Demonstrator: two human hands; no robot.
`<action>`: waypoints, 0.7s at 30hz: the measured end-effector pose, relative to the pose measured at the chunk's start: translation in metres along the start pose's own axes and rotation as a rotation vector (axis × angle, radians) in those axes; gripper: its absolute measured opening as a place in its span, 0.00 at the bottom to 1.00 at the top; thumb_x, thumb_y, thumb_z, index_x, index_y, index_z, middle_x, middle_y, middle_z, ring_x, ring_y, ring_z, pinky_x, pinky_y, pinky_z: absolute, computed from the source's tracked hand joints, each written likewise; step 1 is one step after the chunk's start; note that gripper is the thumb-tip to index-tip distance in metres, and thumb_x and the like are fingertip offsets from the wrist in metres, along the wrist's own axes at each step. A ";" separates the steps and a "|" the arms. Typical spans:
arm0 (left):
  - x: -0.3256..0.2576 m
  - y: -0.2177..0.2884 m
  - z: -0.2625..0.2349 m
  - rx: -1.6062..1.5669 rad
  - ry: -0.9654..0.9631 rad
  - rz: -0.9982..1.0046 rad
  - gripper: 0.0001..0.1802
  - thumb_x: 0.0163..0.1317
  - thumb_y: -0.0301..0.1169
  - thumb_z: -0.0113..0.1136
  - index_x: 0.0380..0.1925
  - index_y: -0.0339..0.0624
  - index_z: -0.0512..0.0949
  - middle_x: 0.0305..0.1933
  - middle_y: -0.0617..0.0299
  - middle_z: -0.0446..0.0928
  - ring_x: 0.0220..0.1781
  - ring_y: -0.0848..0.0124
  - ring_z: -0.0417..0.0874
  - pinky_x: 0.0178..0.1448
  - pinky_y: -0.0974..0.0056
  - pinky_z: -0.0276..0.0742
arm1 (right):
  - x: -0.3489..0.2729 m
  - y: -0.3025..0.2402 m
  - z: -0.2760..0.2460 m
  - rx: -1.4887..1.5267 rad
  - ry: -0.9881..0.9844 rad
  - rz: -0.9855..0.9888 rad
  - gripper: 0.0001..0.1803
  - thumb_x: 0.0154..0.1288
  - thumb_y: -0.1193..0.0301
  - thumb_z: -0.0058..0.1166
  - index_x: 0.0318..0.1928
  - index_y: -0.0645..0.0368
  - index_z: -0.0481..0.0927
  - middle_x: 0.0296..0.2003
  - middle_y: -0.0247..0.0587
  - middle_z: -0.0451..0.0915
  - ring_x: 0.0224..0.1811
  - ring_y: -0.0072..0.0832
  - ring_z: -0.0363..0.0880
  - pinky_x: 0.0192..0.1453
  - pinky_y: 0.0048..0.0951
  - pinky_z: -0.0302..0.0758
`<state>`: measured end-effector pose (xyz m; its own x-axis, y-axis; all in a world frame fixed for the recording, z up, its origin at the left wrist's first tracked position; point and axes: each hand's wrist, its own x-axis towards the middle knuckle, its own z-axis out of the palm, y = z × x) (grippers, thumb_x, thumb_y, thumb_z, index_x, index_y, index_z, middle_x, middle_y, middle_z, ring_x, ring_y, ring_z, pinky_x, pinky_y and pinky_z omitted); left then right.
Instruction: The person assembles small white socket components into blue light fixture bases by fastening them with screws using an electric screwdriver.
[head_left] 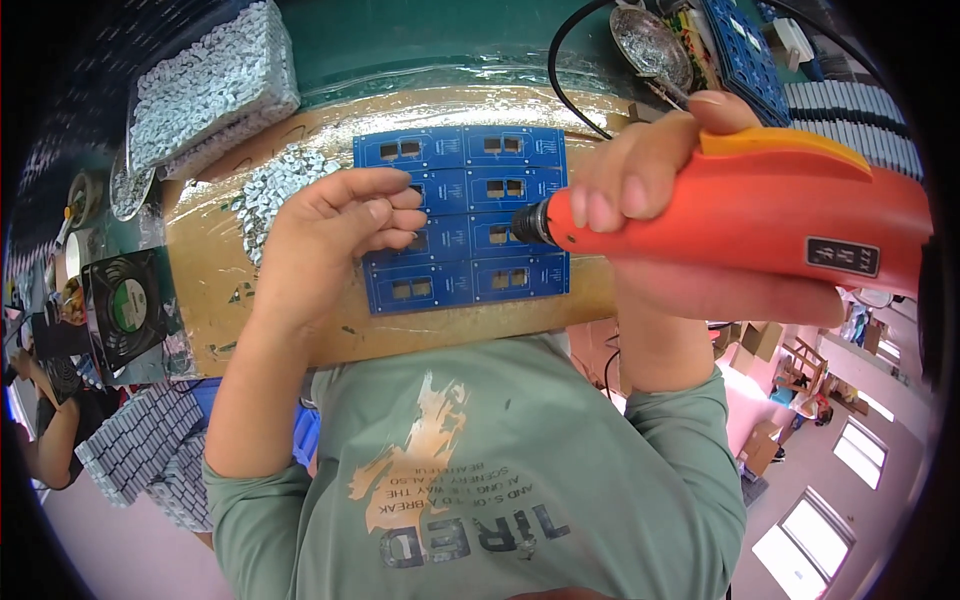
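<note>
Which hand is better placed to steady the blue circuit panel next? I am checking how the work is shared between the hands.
Left. The left hand already rests over the blue circuit panel with curled fingers, holding no tool. The right hand is full, gripping the orange power screwdriver.

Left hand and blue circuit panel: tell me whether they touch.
Cannot tell. In the head view the left hand lies curled over the blue circuit panel, hiding its left edge, but from above neither contact nor a gap shows.

The electric screwdriver [760, 215] had a smooth, glossy orange plastic body; the blue circuit-board panel [462, 218] looked matt, lying on rough brown board, probably cardboard [215, 270].
</note>
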<state>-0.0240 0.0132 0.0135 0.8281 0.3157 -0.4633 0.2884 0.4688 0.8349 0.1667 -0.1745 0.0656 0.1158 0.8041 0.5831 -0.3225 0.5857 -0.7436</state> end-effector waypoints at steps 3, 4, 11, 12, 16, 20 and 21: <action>-0.002 -0.001 0.008 0.004 -0.022 -0.044 0.15 0.70 0.23 0.54 0.55 0.28 0.76 0.45 0.52 0.83 0.42 0.68 0.87 0.48 0.66 0.84 | -0.031 -0.006 0.002 -0.087 0.134 0.000 0.66 0.49 0.22 0.54 0.75 0.60 0.55 0.44 0.45 0.77 0.44 0.38 0.79 0.48 0.39 0.78; -0.002 -0.001 0.010 0.000 -0.052 -0.057 0.15 0.70 0.24 0.54 0.54 0.28 0.76 0.44 0.53 0.84 0.41 0.69 0.87 0.47 0.67 0.85 | -0.034 -0.005 0.006 -0.090 0.173 -0.021 0.65 0.50 0.23 0.54 0.75 0.60 0.56 0.44 0.44 0.77 0.43 0.37 0.79 0.47 0.39 0.78; 0.007 -0.007 0.014 -0.057 -0.095 -0.157 0.14 0.71 0.27 0.56 0.53 0.30 0.75 0.42 0.54 0.83 0.40 0.68 0.87 0.47 0.66 0.85 | -0.044 -0.004 0.011 -0.041 0.288 -0.026 0.64 0.50 0.23 0.54 0.74 0.59 0.57 0.42 0.43 0.77 0.41 0.35 0.79 0.45 0.37 0.79; 0.006 -0.008 0.020 -0.100 -0.068 -0.123 0.15 0.69 0.27 0.57 0.53 0.32 0.75 0.43 0.54 0.83 0.42 0.67 0.87 0.49 0.65 0.84 | -0.047 -0.003 0.011 -0.040 0.291 -0.028 0.64 0.50 0.23 0.54 0.74 0.59 0.57 0.42 0.43 0.77 0.41 0.35 0.79 0.45 0.37 0.79; 0.006 -0.008 0.022 -0.146 -0.086 -0.096 0.16 0.66 0.25 0.60 0.53 0.33 0.76 0.46 0.52 0.83 0.47 0.64 0.86 0.53 0.61 0.82 | -0.054 0.001 0.009 -0.085 0.319 -0.031 0.64 0.51 0.23 0.54 0.74 0.60 0.57 0.42 0.43 0.77 0.39 0.36 0.78 0.43 0.37 0.79; 0.006 -0.006 0.018 -0.122 -0.076 -0.101 0.16 0.65 0.23 0.61 0.52 0.33 0.76 0.47 0.51 0.83 0.46 0.63 0.86 0.53 0.62 0.83 | -0.052 0.002 0.003 -0.032 0.242 -0.056 0.64 0.51 0.24 0.55 0.74 0.59 0.57 0.43 0.44 0.77 0.40 0.37 0.78 0.44 0.38 0.79; 0.004 -0.004 0.017 -0.113 -0.049 -0.099 0.14 0.65 0.22 0.60 0.51 0.32 0.77 0.47 0.51 0.83 0.46 0.64 0.86 0.52 0.62 0.83 | -0.052 0.003 0.003 -0.027 0.241 -0.058 0.64 0.51 0.24 0.55 0.74 0.59 0.57 0.43 0.44 0.77 0.40 0.37 0.78 0.44 0.38 0.79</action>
<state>-0.0136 -0.0020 0.0131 0.8214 0.2241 -0.5245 0.3164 0.5860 0.7460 0.1567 -0.2151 0.0341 0.3551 0.7682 0.5327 -0.2842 0.6315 -0.7214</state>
